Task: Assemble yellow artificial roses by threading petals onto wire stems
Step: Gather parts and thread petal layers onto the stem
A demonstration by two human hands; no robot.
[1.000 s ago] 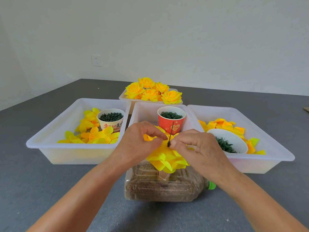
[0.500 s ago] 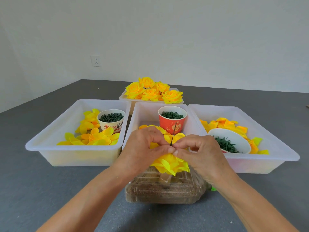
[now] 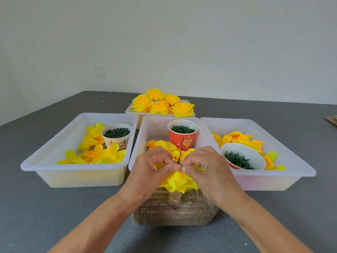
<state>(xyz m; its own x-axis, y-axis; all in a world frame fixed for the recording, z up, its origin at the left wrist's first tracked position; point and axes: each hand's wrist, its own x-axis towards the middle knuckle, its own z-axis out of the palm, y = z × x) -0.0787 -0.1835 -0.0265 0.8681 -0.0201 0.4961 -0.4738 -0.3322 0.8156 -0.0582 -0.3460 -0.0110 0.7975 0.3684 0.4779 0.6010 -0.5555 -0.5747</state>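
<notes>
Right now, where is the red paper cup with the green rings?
The red cup stands at the back of the middle white tray, just beyond the hands, with the thin green wire stem rising in front of it.

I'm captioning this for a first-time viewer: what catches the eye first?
Both hands, left and right, meet at centre, pinching a yellow rose on a thin green wire. Behind them, finished roses fill the far tray, beyond the red cup.

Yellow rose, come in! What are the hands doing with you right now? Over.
Left hand and right hand both pinch the yellow rose at its wire stem. Stem pokes straight up above the fingers. Nothing in the way.
</notes>
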